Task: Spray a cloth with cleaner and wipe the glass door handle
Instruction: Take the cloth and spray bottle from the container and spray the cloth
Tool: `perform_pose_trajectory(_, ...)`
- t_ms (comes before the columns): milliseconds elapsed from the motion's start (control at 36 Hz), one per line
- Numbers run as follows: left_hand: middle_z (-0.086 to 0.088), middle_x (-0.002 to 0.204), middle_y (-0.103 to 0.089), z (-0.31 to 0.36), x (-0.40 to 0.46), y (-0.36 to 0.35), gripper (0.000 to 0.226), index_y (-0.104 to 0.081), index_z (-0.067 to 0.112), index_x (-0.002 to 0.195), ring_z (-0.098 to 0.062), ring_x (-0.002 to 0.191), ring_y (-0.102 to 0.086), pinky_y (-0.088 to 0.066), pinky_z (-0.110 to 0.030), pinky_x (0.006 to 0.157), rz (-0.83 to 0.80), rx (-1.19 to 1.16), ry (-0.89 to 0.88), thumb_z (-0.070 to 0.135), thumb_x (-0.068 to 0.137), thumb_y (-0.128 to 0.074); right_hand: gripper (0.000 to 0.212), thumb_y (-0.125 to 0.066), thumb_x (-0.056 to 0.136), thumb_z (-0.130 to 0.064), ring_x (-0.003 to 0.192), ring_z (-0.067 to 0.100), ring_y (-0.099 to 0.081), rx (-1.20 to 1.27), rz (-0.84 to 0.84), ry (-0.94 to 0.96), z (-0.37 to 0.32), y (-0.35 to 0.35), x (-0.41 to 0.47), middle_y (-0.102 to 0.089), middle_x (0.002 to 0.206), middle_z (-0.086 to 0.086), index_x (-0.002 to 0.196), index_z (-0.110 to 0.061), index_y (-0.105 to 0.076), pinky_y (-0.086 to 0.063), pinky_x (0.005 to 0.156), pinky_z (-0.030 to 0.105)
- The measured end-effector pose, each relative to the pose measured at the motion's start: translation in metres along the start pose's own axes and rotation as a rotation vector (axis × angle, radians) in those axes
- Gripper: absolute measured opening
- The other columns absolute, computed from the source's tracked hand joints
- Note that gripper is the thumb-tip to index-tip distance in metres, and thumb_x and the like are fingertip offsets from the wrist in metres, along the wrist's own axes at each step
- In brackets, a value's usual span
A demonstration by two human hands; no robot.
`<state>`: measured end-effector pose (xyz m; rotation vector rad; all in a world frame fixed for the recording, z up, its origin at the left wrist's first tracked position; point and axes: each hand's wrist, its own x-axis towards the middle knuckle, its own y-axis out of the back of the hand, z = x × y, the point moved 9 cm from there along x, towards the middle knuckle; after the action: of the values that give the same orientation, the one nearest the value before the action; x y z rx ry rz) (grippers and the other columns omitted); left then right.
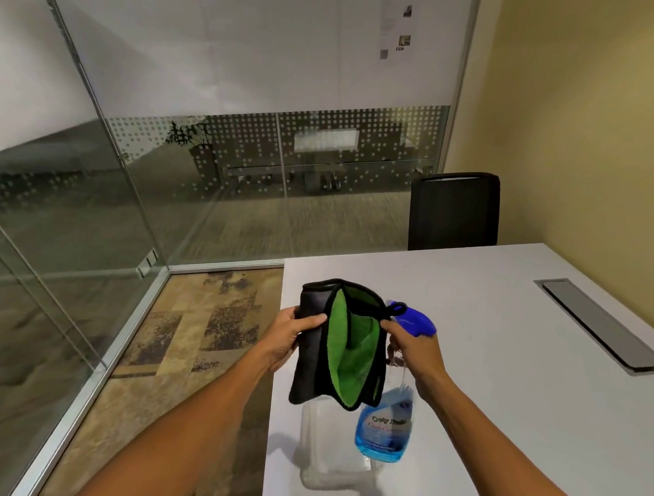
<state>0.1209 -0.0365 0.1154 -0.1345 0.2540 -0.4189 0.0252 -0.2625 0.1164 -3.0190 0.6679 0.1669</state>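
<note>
A folded cloth (351, 345), black outside and green inside, hangs above the near left corner of the white table (500, 328). My left hand (291, 333) pinches its left edge. My right hand (413, 343) pinches its right edge and also holds the neck of a clear spray bottle (384, 431) with a blue trigger head and blue liquid at its bottom. The bottle hangs tilted just above the table, partly hidden behind the cloth. No door handle is in view.
Glass walls (97, 188) with metal frames stand to the left and ahead. A black chair (454, 211) sits at the table's far side. A grey cable tray (597, 324) is set into the tabletop on the right. A yellow wall (600, 127) runs along the right.
</note>
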Motion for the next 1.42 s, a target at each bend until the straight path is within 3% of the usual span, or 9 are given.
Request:
perform_pose_trajectory(111, -0.005, 0.092, -0.081, 0.010, -0.006, -0.006, 0.025, -0.072, 0.007, 0.104, -0.016, 0.080, -0.078, -0.060, -0.023, 0.066, -0.036, -0.007, 0.013, 0.014, 0.081, -0.079, 0.014, -0.076, 0.079, -0.027, 0.047, 0.019, -0.050, -0.058, 0.043, 0.004, 0.001, 0.012, 0.008, -0.053, 0.054, 0.006, 0.071, -0.020, -0.067, -0.044, 0.053, 0.035)
perform_pose_trajectory(250, -0.011, 0.103, -0.081, 0.000, 0.000, -0.006, 0.028, -0.077, 0.007, 0.106, -0.023, 0.093, -0.076, -0.060, -0.034, 0.087, 0.052, 0.026, 0.165, 0.028, 0.099, -0.060, 0.030, -0.076, 0.083, -0.030, 0.053, 0.017, -0.055, -0.118, 0.105, -0.047, 0.012, 0.027, 0.011, -0.061, 0.062, 0.008, 0.109, -0.019, -0.065, -0.046, 0.049, 0.028)
perform_pose_trajectory(417, -0.011, 0.105, -0.080, -0.009, 0.008, 0.003, 0.041, -0.070, 0.009, 0.115, -0.029, 0.107, -0.072, -0.055, -0.043, 0.100, 0.128, 0.130, 0.259, 0.045, 0.096, -0.062, 0.022, -0.068, 0.091, -0.020, 0.067, 0.015, -0.061, -0.149, -0.034, -0.017, 0.006, 0.025, 0.006, -0.065, 0.075, 0.003, 0.113, -0.023, -0.066, -0.055, 0.062, 0.030)
perform_pose_trajectory(639, -0.017, 0.094, -0.079, -0.017, 0.009, 0.022, 0.049, -0.075, 0.005, 0.104, -0.032, 0.098, -0.073, -0.058, -0.040, 0.082, 0.275, -0.001, 0.234, 0.042, 0.072, -0.073, 0.043, -0.062, 0.090, -0.056, 0.064, 0.013, -0.065, -0.215, -0.120, 0.135, -0.021, 0.013, -0.017, -0.072, 0.078, 0.005, 0.099, -0.014, -0.067, -0.058, 0.065, 0.027)
perform_pose_trajectory(806, -0.015, 0.103, -0.079, -0.012, 0.015, 0.018, 0.036, -0.068, 0.002, 0.118, -0.029, 0.102, -0.073, -0.058, -0.038, 0.084, 0.233, -0.030, 0.223, 0.030, 0.096, -0.063, 0.066, -0.051, 0.075, -0.081, 0.055, 0.015, -0.064, -0.244, -0.110, 0.185, -0.028, 0.003, -0.031, -0.072, 0.072, 0.012, 0.101, -0.023, -0.070, -0.056, 0.062, 0.028)
perform_pose_trajectory(972, -0.014, 0.118, -0.073, -0.001, 0.019, 0.011, 0.032, -0.061, 0.007, 0.132, -0.032, 0.110, -0.069, -0.056, -0.048, 0.100, 0.191, 0.117, 0.208, 0.023, 0.105, -0.056, 0.056, -0.049, 0.082, -0.070, 0.052, 0.015, -0.065, -0.207, -0.115, 0.168, -0.023, -0.009, -0.042, -0.078, 0.086, -0.005, 0.093, -0.020, -0.073, -0.055, 0.057, 0.024)
perform_pose_trajectory(1139, -0.011, 0.110, -0.078, 0.002, 0.021, 0.008, 0.032, -0.064, 0.012, 0.125, -0.030, 0.103, -0.074, -0.061, -0.043, 0.083, 0.175, 0.047, 0.198, 0.033, 0.101, -0.062, 0.059, -0.050, 0.083, -0.066, 0.053, 0.014, -0.060, -0.141, -0.072, 0.131, -0.017, -0.013, -0.047, -0.075, 0.082, 0.003, 0.096, -0.014, -0.073, -0.054, 0.056, 0.024)
perform_pose_trajectory(1278, -0.010, 0.106, -0.080, 0.005, 0.023, 0.012, 0.042, -0.068, 0.011, 0.119, -0.031, 0.103, -0.075, -0.059, -0.049, 0.095, 0.209, 0.029, 0.202, 0.047, 0.098, -0.062, 0.064, -0.048, 0.077, -0.076, 0.048, 0.013, -0.060, -0.095, -0.001, 0.120, -0.017, -0.011, -0.047, -0.074, 0.072, 0.000, 0.081, -0.017, -0.072, -0.053, 0.051, 0.021)
perform_pose_trajectory(1417, -0.008, 0.100, -0.081, 0.011, 0.019, 0.008, 0.047, -0.070, 0.010, 0.114, -0.025, 0.090, -0.079, -0.061, -0.039, 0.077, 0.174, -0.044, 0.210, 0.052, 0.098, -0.057, 0.073, -0.046, 0.072, -0.086, 0.043, 0.011, -0.057, -0.087, 0.046, 0.174, -0.024, -0.009, -0.046, -0.071, 0.064, 0.003, 0.073, -0.016, -0.069, -0.050, 0.047, 0.020)
